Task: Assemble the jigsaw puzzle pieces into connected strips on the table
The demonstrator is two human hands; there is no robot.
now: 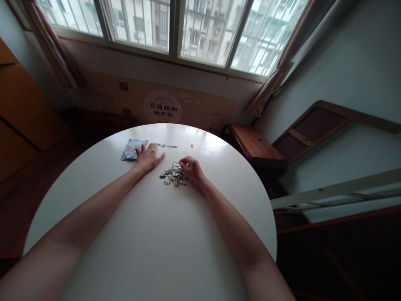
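A loose heap of jigsaw puzzle pieces (174, 177) lies on the round white table (150, 234). My right hand (192, 169) is at the heap's right edge, with thumb and fingers pinched together; whatever is between the fingertips is too small to make out. To the left, my left hand (148, 157) rests with its fingers spread, the fingertips over the right edge of a blue printed packet (129, 150). Just beyond that hand is a short row of puzzle pieces (168, 146), its left end partly hidden by the fingers. One single piece (192, 146) lies apart, further right.
Past the table's far edge stands a low wall with a printed banner (200, 104) under barred windows (144, 25). A wooden bench or stool (255, 142) is near the table's right side. An orange-brown cabinet (28, 113) is at the left.
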